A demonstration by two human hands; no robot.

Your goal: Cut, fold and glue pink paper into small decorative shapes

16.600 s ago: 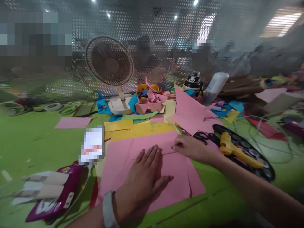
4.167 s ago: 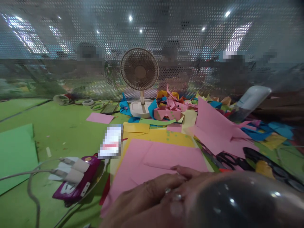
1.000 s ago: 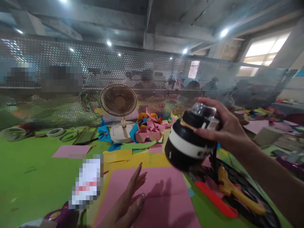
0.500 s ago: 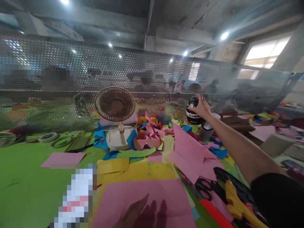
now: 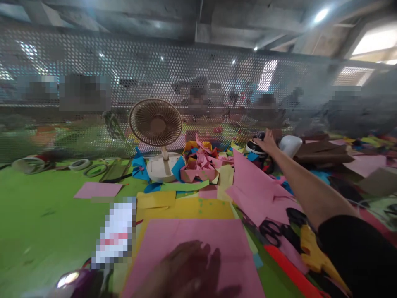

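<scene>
At the back right, my right hand (image 5: 267,142) is closed round the dark top of a black-and-white bottle (image 5: 254,147), among paper scraps. My left hand (image 5: 182,265), dim and slightly blurred, has its fingers stretched out over a pink sheet of paper (image 5: 217,234) in front of me. Whether that palm presses on the sheet I cannot tell. Yellow paper (image 5: 186,207) lies under the pink sheet. A folded pink sheet (image 5: 251,186) stands up between the bottle and my left hand. Just right of my right hand is a white rounded thing (image 5: 290,145).
A small fan (image 5: 156,124) stands by the perforated metal screen (image 5: 217,89). Tape rolls (image 5: 80,164) lie left on the green tabletop (image 5: 46,219). Black-handled scissors (image 5: 271,231), a red strip (image 5: 291,269) and a yellow tool (image 5: 319,256) lie under my right forearm. A purple shiny thing (image 5: 77,283) is front left.
The bottle has come down lower behind the paper, my right hand still on it. My left hand shows further up over the pink sheet. The view has tilted down and shifted slightly.
</scene>
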